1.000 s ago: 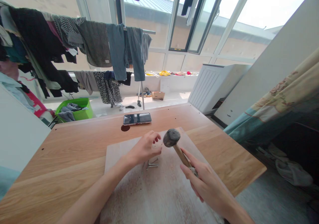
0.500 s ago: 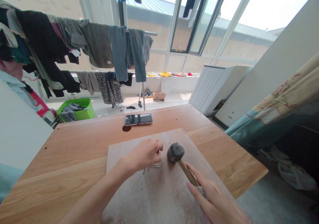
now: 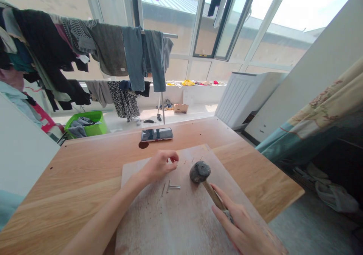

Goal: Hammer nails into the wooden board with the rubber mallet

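My right hand (image 3: 242, 228) grips the wooden handle of a hammer (image 3: 204, 179); its dark head rests on a pale worn board (image 3: 181, 217) on the wooden table (image 3: 79, 171). My left hand (image 3: 160, 166) hovers over the board's far part with fingers curled in a pinch, what they hold too small to see. Loose nails (image 3: 171, 187) lie on the board just below that hand. Small upright nails (image 3: 193, 159) stand near the board's far edge.
A phone (image 3: 157, 134) lies flat at the table's far side beside a round dark hole (image 3: 143, 145). Beyond the table are a clothes rack (image 3: 85, 54) hung with garments, a green basket (image 3: 86, 124), a white panel (image 3: 241, 96) and windows.
The hammer came down from its raised position onto the board, moving right. My left hand drew back to the left, uncovering the loose nails.
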Demonstrator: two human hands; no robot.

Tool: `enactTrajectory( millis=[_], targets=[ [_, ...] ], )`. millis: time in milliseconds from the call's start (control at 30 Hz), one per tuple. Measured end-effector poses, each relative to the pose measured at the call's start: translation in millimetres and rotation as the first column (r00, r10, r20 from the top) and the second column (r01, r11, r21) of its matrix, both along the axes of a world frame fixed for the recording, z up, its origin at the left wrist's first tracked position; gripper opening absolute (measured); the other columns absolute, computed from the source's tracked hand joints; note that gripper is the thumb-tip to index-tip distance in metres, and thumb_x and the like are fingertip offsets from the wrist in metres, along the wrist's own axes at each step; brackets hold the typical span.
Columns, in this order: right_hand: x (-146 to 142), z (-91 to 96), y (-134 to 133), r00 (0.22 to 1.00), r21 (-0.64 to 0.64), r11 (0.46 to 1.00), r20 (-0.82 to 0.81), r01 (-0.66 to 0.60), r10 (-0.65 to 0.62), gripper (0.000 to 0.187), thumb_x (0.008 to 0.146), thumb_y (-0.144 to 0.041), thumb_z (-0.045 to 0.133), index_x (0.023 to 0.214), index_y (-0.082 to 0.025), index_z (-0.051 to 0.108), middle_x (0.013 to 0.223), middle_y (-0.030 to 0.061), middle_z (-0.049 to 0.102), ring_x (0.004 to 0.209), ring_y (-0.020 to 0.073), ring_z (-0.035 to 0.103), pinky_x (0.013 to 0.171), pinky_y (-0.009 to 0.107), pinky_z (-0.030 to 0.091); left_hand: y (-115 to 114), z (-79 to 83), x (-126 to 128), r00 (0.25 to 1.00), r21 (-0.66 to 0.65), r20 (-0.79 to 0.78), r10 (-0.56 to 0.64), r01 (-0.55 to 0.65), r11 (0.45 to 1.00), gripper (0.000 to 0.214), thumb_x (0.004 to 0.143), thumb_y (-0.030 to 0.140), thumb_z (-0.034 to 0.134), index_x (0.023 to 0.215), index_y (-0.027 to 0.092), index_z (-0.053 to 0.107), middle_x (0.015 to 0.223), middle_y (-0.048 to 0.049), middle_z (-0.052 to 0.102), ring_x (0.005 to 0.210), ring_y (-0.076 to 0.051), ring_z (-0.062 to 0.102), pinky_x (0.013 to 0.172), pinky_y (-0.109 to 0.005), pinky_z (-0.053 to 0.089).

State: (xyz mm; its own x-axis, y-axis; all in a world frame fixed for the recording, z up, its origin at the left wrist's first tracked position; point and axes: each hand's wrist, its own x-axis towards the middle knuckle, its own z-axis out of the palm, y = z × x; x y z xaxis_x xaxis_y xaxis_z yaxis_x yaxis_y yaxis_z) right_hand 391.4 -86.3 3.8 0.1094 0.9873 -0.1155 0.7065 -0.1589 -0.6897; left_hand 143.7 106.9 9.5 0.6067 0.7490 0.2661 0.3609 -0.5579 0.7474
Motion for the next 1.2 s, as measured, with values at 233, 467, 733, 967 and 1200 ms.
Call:
enactTrajectory(
  millis=[233, 467, 733, 967, 1200],
  targets=[
    [-7.3, 14.2, 1.1, 0.997, -0.025, 0.998, -0.058, 0.059, -0.06, 0.062, 0.093, -0.053, 0.058, 0.147, -0.024, 0.06, 0.112, 0.0088, 0.081, 0.084, 0.028, 0.079, 0.071, 0.034, 0.065, -3.1, -11.1, -1.0, 0.999, -0.082, 0.034, 0.002, 0.001, 0.997, 0.012, 0.083, 0.014, 0.059, 0.086, 0.017, 0.07, 0.078, -0.0005, 0.07, 0.067, -0.013, 0.059, 0.067, -0.024, 0.049],
    [-29.0, 23.8, 20.6, 0.968, -0.107, 0.994, -0.25, 0.01, -0.037, 0.072, 0.098, -0.057, 0.044, 0.158, -0.016, 0.042, 0.052, -0.0041, 0.058, 0.033, 0.0142, 0.049, 0.035, 0.024, 0.042, -1.6, -20.3, -0.7, 0.992, -0.13, 0.119, 0.042, -0.026, 0.991, 0.014, 0.086, 0.024, 0.064, 0.098, 0.018, 0.068, 0.083, -0.003, 0.075, 0.073, -0.015, 0.066, 0.073, -0.028, 0.054],
    [-49.4, 40.7, 46.8, 0.969, -0.005, 0.999, -0.242, -0.051, 0.049, 0.064, 0.101, -0.05, 0.043, 0.157, -0.019, 0.043, 0.058, -0.0058, 0.054, 0.036, 0.0104, 0.044, 0.036, 0.02, 0.037, -0.6, -22.9, 0.8, 0.986, -0.165, 0.163, 0.041, -0.013, 0.986, 0.026, 0.083, 0.017, 0.065, 0.109, 0.019, 0.066, 0.084, -0.0005, 0.077, 0.074, -0.015, 0.071, 0.073, -0.026, 0.055],
    [-52.5, 31.5, 44.8, 0.986, -0.006, 0.999, -0.159, -0.049, 0.048, 0.065, 0.1, -0.05, 0.046, 0.157, -0.019, 0.045, 0.057, -0.0043, 0.059, 0.037, 0.0137, 0.051, 0.041, 0.024, 0.047, 0.4, -20.8, 3.1, 0.986, -0.162, 0.162, 0.036, -0.01, 0.987, 0.036, 0.081, 0.016, 0.064, 0.116, 0.018, 0.063, 0.083, -0.0002, 0.074, 0.074, -0.015, 0.068, 0.075, -0.027, 0.054],
    [-47.5, 26.4, 34.4, 0.981, 0.053, 0.998, -0.189, -0.041, 0.05, 0.064, 0.099, -0.052, 0.048, 0.151, -0.016, 0.053, 0.053, -0.0031, 0.06, 0.037, 0.0145, 0.054, 0.041, 0.024, 0.048, -9.4, 16.5, -13.3, 0.98, -0.049, -0.196, -0.036, 0.027, 0.998, 0.019, 0.082, 0.028, 0.064, 0.099, 0.019, 0.061, 0.094, -0.0028, 0.063, 0.079, -0.018, 0.061, 0.072, -0.03, 0.049]
  ],
)
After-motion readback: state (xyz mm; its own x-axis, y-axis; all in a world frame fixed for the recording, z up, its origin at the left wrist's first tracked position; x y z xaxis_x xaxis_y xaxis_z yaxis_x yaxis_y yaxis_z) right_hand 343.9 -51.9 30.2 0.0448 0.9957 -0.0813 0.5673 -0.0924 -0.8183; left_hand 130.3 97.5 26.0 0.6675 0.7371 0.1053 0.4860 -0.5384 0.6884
